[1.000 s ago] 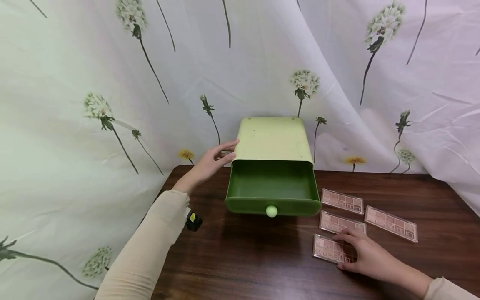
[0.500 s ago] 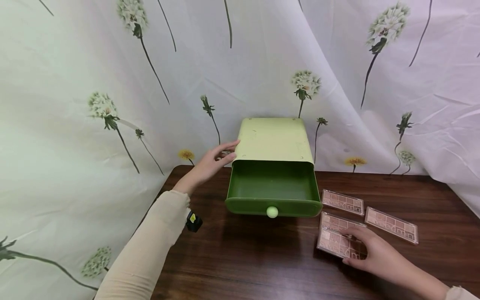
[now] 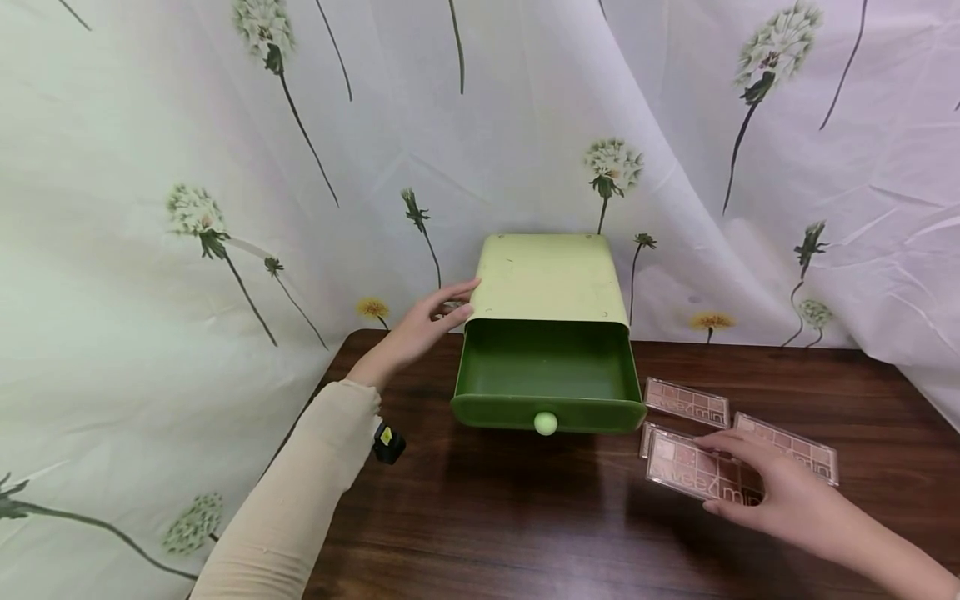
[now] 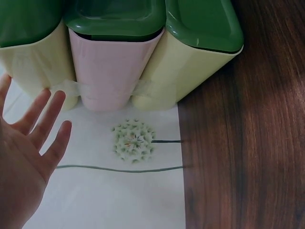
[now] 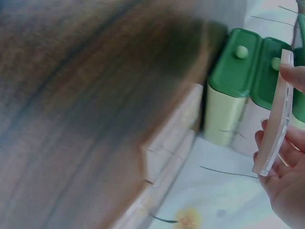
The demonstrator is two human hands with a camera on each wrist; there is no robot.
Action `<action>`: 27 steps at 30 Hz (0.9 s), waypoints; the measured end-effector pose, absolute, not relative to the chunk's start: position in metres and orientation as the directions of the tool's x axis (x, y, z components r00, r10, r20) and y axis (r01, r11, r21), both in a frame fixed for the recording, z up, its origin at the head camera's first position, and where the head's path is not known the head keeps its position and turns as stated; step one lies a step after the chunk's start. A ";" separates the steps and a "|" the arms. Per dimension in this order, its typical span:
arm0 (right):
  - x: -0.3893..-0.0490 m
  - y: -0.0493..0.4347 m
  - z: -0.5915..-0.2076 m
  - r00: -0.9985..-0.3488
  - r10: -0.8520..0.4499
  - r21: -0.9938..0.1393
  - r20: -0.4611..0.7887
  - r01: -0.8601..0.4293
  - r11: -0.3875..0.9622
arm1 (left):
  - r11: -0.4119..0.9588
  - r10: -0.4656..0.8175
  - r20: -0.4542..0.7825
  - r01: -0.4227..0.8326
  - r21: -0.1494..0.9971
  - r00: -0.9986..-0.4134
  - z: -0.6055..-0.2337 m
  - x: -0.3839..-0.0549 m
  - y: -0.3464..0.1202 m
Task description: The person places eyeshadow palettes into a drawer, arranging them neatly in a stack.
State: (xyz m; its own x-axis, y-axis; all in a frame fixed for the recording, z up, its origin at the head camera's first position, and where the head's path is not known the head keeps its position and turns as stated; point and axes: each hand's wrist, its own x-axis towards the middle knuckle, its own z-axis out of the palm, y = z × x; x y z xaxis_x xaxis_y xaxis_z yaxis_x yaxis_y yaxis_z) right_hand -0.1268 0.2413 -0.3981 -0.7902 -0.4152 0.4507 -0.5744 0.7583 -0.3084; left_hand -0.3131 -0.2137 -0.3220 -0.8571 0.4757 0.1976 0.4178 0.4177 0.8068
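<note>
Above the right half of the wooden table (image 3: 525, 533), the right hand (image 3: 791, 493) is holding a clear-lidded makeup palette (image 3: 693, 468) in a narrow pinch, its thumb pressing the near long edge and its fingertips the far one, close to the right end. That edge grip is probably sparing the printed lid from pressure while leaving the left end free. The held palette is appearing to hover just over the tabletop, its lettered face turning up toward the head camera; its long axis is running roughly along the table's far edge, the right end slanting nearer the near edge and the free left end pointing toward the drawer side. Behind its far left corner, a partly covered palette (image 3: 644, 440) is peeking out; beyond, a farther palette (image 3: 687, 402) is lying toward the table's far edge, and a right-hand palette (image 3: 797, 444) is resting nearer the right edge, both slanting in much the same way. Left of them, a three-tier drawer stack (image 3: 551, 275) is standing by the far edge, its top green drawer (image 3: 495, 412) jutting out toward the near edge, knob (image 3: 546, 423) foremost. The left hand (image 3: 423, 329) is touching the stack's left side with fingers spreading rather than curling, perhaps steadying it. Behind everything, a dandelion-print cloth (image 3: 517, 125) is hanging past the table's far edge.
</note>
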 end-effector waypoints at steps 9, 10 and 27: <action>-0.126 0.244 -0.370 -0.754 -0.405 -0.273 0.517 -0.594 0.757 | 0.414 0.476 0.200 0.419 0.808 -0.856 -0.322 -0.312 -0.214; -0.126 0.244 -0.366 -0.749 -0.407 -0.275 0.522 -0.600 0.751 | 0.414 0.475 0.200 0.419 0.808 -0.857 -0.322 -0.311 -0.214; -0.135 0.247 -0.311 -0.699 -0.404 -0.277 0.591 -0.646 0.712 | 0.430 0.475 0.185 0.411 0.804 -0.860 -0.320 -0.310 -0.212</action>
